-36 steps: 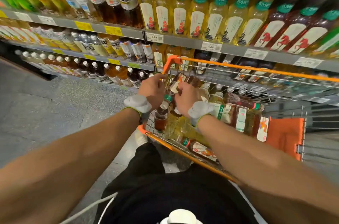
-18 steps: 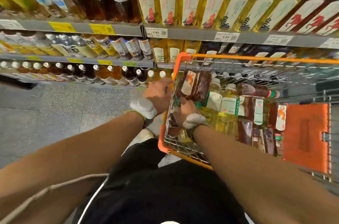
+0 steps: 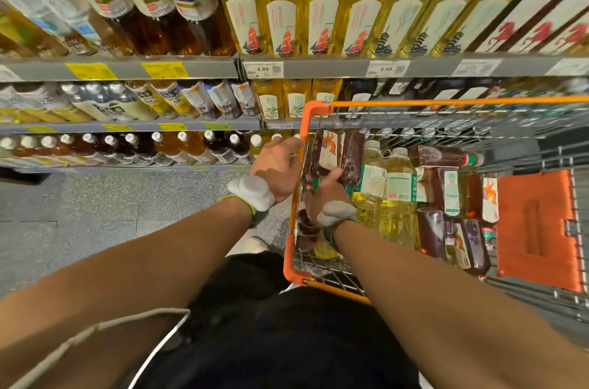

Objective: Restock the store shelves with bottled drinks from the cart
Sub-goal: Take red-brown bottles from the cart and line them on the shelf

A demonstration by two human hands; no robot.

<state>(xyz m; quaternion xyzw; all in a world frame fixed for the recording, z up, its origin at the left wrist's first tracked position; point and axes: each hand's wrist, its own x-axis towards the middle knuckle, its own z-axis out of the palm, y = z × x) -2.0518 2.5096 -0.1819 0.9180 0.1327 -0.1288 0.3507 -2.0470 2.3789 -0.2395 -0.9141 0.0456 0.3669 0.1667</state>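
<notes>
Right hand [image 3: 328,197] is inside the cart [image 3: 291,223], fingers and thumb curled round a dark bottle [image 3: 352,159] in the far-left corner of the basket. Left hand [image 3: 275,167] sits at the cart's orange rim just beside that bottle; fingers reach over the edge, can't tell if they grip anything. Yellow bottles [image 3: 398,197] stand just right of the dark one. Stocked shelves [image 3: 318,69] are directly ahead.

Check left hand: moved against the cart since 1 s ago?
No: the left hand stays at the cart's left rim, just below the orange corner; only the view shifted.
</notes>
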